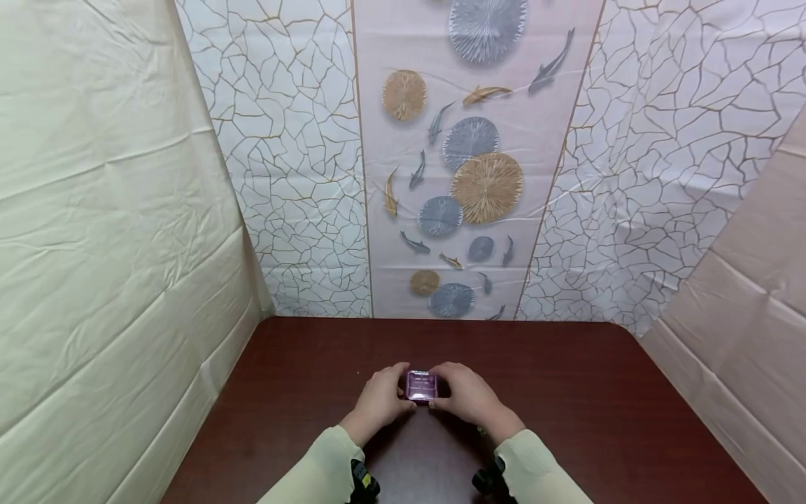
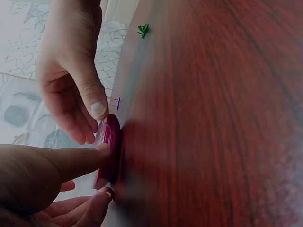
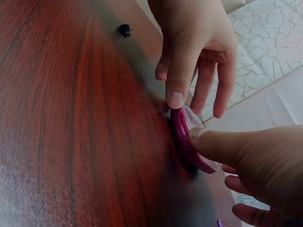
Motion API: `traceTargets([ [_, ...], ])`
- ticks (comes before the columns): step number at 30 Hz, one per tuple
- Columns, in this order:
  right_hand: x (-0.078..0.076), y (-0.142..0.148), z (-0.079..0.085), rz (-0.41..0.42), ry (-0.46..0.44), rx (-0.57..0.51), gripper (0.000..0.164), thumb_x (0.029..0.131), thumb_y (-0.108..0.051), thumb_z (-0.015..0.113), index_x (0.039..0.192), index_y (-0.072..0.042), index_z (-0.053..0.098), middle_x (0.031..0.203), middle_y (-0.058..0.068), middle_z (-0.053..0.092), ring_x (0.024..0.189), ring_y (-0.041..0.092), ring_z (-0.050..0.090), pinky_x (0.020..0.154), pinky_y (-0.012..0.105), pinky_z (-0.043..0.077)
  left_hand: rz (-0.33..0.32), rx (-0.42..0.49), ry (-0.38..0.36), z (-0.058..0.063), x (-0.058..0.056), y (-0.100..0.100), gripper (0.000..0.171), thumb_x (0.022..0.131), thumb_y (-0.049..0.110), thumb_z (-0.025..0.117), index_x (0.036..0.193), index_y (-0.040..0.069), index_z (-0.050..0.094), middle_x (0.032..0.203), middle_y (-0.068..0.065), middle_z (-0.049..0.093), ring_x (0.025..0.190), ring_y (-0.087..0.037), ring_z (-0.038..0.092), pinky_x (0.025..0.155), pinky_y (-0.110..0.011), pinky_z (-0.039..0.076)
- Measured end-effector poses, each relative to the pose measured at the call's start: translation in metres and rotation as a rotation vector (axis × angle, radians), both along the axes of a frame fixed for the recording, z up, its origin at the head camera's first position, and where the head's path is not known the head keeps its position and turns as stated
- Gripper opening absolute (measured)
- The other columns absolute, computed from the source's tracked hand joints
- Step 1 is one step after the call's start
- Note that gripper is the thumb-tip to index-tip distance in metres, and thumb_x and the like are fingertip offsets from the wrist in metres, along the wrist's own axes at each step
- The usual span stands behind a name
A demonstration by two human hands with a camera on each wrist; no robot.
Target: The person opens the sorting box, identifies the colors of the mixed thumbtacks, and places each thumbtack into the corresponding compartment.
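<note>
A small magenta box [image 1: 421, 386] with a clear lid sits on the dark red table between both hands. My left hand [image 1: 380, 397] holds its left side, thumb at the near corner and forefinger towards the far one. My right hand [image 1: 468, 393] grips the right side in the same way. In the left wrist view the left thumb lies against the front of the box [image 2: 113, 137], and the right thumb meets its end. From the right wrist view, the right thumb presses the box [image 3: 181, 135] near its clear upper part. What the box contains is too blurred to make out.
Small pronged pieces lie on the table: a green one [image 2: 143, 30] and a purple one [image 2: 118, 103] in the left wrist view, a black one [image 3: 124, 30] in the right wrist view. A patterned cloth [image 1: 302, 175] hangs behind the table [image 1: 567, 406], with plain cloths at both sides.
</note>
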State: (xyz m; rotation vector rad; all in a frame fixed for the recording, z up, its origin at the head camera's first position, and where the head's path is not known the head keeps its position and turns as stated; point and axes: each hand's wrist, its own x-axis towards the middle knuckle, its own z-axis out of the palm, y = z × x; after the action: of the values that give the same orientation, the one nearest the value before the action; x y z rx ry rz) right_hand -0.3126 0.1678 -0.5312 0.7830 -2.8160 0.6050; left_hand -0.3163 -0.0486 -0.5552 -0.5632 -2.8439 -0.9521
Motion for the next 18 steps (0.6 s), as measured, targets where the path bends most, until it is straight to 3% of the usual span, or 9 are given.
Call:
traceTargets([
  [11, -0.0028, -0.0012, -0.0052, 0.003, 0.010, 0.016, 0.050, 0.075, -0.036, 0.083, 0.118, -0.014, 0.068, 0.114, 0.002, 0.069, 0.100, 0.014, 0.059, 0.087, 0.045, 0.054, 0.003, 0.047, 0.015, -0.0019, -0.0050, 0.0036, 0.074, 0.068, 0.017, 0.089, 0.134, 0.007, 0.057, 0.111, -0.007, 0.071, 0.072, -0.007, 0.061, 0.062, -0.024, 0.054],
  [18, -0.0039, 0.0012, -0.0073, 0.019, 0.019, 0.009, 0.046, 0.077, -0.033, 0.082, 0.116, -0.014, 0.068, 0.114, 0.003, 0.068, 0.101, 0.014, 0.059, 0.087, 0.045, 0.054, 0.004, 0.030, 0.032, -0.0031, -0.0066, 0.0054, 0.071, 0.067, 0.020, 0.090, 0.130, 0.008, 0.060, 0.102, -0.008, 0.070, 0.071, -0.005, 0.059, 0.062, -0.024, 0.053],
])
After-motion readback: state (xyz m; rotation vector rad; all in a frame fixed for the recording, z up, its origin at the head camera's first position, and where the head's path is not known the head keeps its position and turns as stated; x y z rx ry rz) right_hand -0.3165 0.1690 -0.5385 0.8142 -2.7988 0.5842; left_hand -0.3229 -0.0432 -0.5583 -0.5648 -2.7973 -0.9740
